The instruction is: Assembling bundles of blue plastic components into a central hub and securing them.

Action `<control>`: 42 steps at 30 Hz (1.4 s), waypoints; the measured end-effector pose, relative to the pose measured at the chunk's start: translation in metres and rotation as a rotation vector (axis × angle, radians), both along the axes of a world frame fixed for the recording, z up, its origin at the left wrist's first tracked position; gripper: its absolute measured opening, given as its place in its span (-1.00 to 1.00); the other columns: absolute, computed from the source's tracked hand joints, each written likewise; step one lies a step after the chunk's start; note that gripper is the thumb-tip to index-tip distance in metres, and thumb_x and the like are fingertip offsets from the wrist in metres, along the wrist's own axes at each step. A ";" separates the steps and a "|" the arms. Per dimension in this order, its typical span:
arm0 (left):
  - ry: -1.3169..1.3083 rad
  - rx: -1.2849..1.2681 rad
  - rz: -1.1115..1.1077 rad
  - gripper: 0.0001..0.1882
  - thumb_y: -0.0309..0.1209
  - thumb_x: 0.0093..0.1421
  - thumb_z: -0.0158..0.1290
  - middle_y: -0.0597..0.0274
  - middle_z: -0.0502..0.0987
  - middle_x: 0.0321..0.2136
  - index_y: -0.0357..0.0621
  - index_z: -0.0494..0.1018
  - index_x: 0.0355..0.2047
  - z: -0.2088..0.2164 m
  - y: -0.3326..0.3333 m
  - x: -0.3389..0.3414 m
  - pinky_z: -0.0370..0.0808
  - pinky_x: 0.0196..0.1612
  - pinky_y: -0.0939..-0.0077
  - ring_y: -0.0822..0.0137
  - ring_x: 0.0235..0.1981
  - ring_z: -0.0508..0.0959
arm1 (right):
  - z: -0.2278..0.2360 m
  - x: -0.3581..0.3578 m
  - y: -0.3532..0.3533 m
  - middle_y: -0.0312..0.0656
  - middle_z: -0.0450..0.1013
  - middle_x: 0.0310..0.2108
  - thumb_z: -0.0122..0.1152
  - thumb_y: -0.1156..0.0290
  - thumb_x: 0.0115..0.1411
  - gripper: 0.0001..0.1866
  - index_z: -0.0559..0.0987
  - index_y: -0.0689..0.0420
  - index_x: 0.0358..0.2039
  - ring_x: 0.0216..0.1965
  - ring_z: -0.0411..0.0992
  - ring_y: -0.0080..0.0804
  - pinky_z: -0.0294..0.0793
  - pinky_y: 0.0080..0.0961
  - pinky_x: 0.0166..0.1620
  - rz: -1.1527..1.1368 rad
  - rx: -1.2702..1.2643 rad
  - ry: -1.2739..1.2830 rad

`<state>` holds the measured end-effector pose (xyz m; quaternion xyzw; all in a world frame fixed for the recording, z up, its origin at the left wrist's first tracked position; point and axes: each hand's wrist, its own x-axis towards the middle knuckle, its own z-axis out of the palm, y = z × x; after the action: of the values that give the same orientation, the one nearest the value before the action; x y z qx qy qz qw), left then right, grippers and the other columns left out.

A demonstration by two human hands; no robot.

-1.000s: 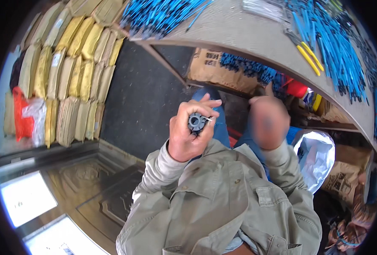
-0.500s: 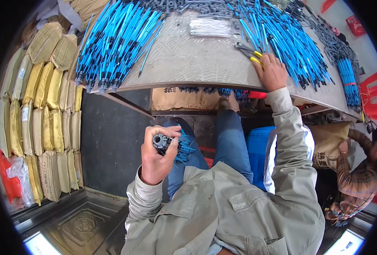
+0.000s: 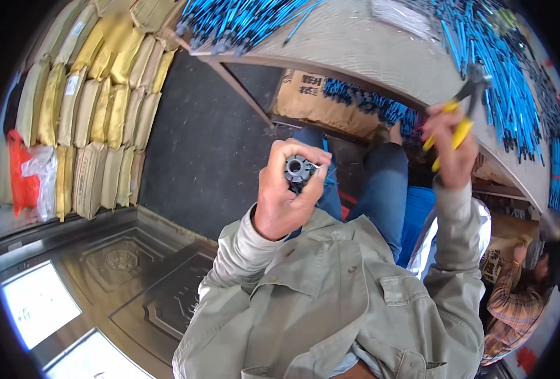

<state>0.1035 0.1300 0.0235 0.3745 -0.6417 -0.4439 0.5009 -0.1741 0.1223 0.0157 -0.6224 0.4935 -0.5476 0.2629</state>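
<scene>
My left hand [image 3: 283,196] is closed around a bundle of thin blue rods [image 3: 297,169] held above my lap. A round grey-black end with a hollow centre faces up out of the fist. Most of the bundle's length is hidden by the hand. A thin pale strip shows by the thumb and fingertip. In front of the table's edge, my right hand [image 3: 455,155] grips pliers with yellow handles [image 3: 462,132]. The pliers' dark jaws point up and away from me, over the tabletop, and are smeared by motion.
The grey table [image 3: 368,47] carries loose blue rods [image 3: 245,25] at left and another heap [image 3: 507,95] at right. A pack of white strips [image 3: 406,18] lies between them. Stacked sacks [image 3: 97,114] line the left. A person in a plaid sleeve [image 3: 513,309] sits at right.
My right hand has picked the pliers up off the table and drawn them toward me. The view has swung, and my left hand still holds the bundle.
</scene>
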 end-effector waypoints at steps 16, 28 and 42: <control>-0.085 -0.092 -0.108 -0.65 -0.79 -0.04 -0.02 0.09 0.45 -0.38 -0.19 0.18 -0.30 0.012 0.015 -0.009 0.44 -0.17 0.40 0.07 -0.19 0.55 | 0.043 0.047 0.007 -0.50 0.27 0.02 0.36 0.16 -0.08 -0.57 0.50 -0.17 -0.15 0.02 0.31 -0.50 -0.06 -0.21 0.26 -0.572 -1.078 1.451; -0.036 -0.101 0.023 -0.61 -0.75 -0.17 0.04 0.06 0.55 -0.37 -0.22 0.26 -0.30 0.009 0.008 -0.016 0.45 -0.38 0.49 0.28 -0.46 0.53 | 0.003 0.054 -0.001 -0.55 0.22 0.03 0.23 0.12 0.04 -0.57 0.45 -0.22 -0.04 -0.03 0.27 -0.71 -0.06 -0.14 0.21 -0.741 -0.981 1.303; -0.161 -0.088 -0.094 -0.61 -0.72 -0.22 0.14 0.20 0.52 -0.40 -0.22 0.39 -0.31 0.012 0.011 0.004 0.37 -0.42 0.58 0.39 -0.55 0.43 | 0.078 0.026 0.028 -0.26 0.34 -0.20 0.34 0.35 -0.01 -0.70 0.39 0.17 -0.38 -0.39 0.36 -0.38 0.38 -0.44 -0.36 0.441 -0.198 1.099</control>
<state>0.1071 0.1415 0.0358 0.3560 -0.7156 -0.4067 0.4425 -0.1480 0.1500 0.0941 -0.9236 0.3631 -0.1217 0.0174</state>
